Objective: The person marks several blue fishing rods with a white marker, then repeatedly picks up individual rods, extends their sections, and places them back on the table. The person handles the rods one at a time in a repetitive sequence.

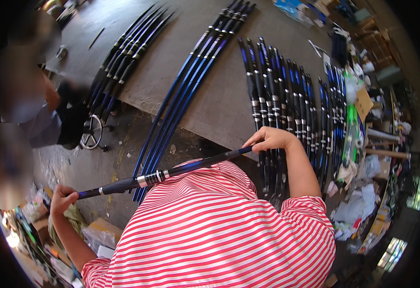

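Note:
A dark collapsed fishing rod [193, 166] with silver rings at its reel seat lies across the front of my body. My left hand [63, 198] is closed on the butt end at the left. At the other end, the thumb and fingers of my right hand [271, 138] pinch the bluish tip, just off the table's near edge. Beside the right hand, a row of similar rods [271, 89] overhangs the table edge. Long blue rod sections [186, 77] lie on the table [215, 108] and stick out past its edge, running behind the held rod.
Another bunch of dark rods [130, 53] rests at the table's far left, near a blurred person [27, 101] and a wheeled stool base [92, 132]. Plastic bags [361, 204] and clutter crowd the right side. A cardboard box [105, 229] stands at lower left.

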`<state>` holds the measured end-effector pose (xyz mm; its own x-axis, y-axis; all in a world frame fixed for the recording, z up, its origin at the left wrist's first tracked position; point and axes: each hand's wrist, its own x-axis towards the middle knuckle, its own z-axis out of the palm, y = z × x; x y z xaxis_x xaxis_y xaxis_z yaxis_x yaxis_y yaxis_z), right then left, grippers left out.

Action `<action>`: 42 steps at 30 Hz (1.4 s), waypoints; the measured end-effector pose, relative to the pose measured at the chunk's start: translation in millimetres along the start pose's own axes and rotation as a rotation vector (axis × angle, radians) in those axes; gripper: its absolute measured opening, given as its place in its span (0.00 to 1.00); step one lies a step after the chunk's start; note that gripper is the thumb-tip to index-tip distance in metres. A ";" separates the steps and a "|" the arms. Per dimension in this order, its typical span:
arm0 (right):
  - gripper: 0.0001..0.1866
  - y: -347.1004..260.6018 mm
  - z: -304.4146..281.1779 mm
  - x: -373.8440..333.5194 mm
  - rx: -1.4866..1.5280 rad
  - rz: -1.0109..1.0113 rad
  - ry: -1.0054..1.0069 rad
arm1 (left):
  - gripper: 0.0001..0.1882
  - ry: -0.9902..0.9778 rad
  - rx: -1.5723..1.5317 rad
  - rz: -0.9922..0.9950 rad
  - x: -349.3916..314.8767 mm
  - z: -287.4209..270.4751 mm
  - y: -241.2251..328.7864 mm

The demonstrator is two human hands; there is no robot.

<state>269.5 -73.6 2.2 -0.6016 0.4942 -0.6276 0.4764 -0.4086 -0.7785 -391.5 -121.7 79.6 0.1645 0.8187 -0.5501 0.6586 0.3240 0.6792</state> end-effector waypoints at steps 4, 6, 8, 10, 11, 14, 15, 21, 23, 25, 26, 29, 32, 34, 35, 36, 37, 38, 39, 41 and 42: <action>0.12 49.2 53.5 -20.3 0.350 -0.063 0.193 | 0.15 -0.025 0.268 0.155 46.0 -21.2 69.7; 0.14 73.3 83.1 -33.2 0.507 -0.110 0.271 | 0.15 0.276 0.378 0.683 69.9 -8.9 110.2; 0.15 85.5 111.5 -46.3 0.580 -0.117 0.445 | 0.17 0.565 0.727 0.906 73.5 12.9 169.4; 0.16 102.5 141.4 -58.7 0.694 -0.134 0.690 | 0.18 0.559 0.467 0.927 100.4 20.5 163.4; 0.16 113.1 152.7 -63.6 0.751 -0.144 0.800 | 0.18 0.556 0.346 0.921 109.4 27.6 160.1; 0.17 147.4 175.5 -73.2 0.775 -0.205 1.192 | 0.14 0.574 0.588 0.880 122.4 66.0 163.0; 0.16 157.0 178.2 -74.1 0.721 -0.222 1.343 | 0.13 0.523 0.542 0.851 127.5 78.9 159.4; 0.18 196.0 151.2 -84.6 0.370 -0.030 1.814 | 0.10 0.367 0.322 0.808 155.9 130.4 116.2; 0.17 205.2 142.3 -85.0 0.422 -0.037 1.830 | 0.09 0.379 0.277 0.754 156.8 136.5 98.4; 0.16 210.6 131.2 -82.7 0.330 0.037 1.864 | 0.09 0.407 0.334 0.682 158.0 137.3 69.0; 0.16 221.1 129.7 -82.0 0.282 0.087 1.871 | 0.10 0.427 0.386 0.654 155.3 136.8 60.0; 0.15 237.2 130.2 -81.7 0.267 0.115 1.823 | 0.11 0.386 0.081 0.296 152.0 147.8 9.1; 0.11 222.7 114.9 -84.9 -0.591 0.275 1.889 | 0.15 0.250 -0.018 0.009 144.6 168.9 -96.0; 0.11 186.1 97.6 -79.7 -0.570 0.228 1.907 | 0.19 0.075 -0.340 -0.203 118.6 193.4 -100.9; 0.10 170.2 84.1 -75.2 -0.618 0.180 1.892 | 0.18 -0.003 -0.370 -0.280 109.6 200.3 -109.6; 0.10 153.4 68.1 -64.8 -0.633 0.078 1.893 | 0.18 0.013 -0.517 -0.231 100.6 209.2 -99.2; 0.10 133.2 51.8 -51.9 -0.651 0.022 1.868 | 0.17 0.038 -0.543 -0.209 93.9 213.1 -96.5; 0.11 111.7 36.4 -35.8 -0.668 -0.035 1.843 | 0.17 0.063 -0.568 -0.185 89.0 215.9 -94.5; 0.11 90.1 22.8 -16.5 -0.623 -0.125 1.784 | 0.17 0.101 -0.584 -0.205 84.9 217.1 -89.5; 0.11 52.0 -0.3 30.2 -0.485 -0.288 1.654 | 0.16 0.175 -0.622 -0.239 80.2 219.2 -79.4; 0.11 38.3 -11.4 58.2 -0.391 -0.361 1.580 | 0.15 0.253 -0.457 -0.160 77.4 219.3 -80.2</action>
<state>260.1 -51.7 -64.3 0.3718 0.8511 0.3706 0.7342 -0.0253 -0.6784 -270.6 -188.2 -124.0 -0.1308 0.8126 -0.5680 0.2650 0.5807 0.7698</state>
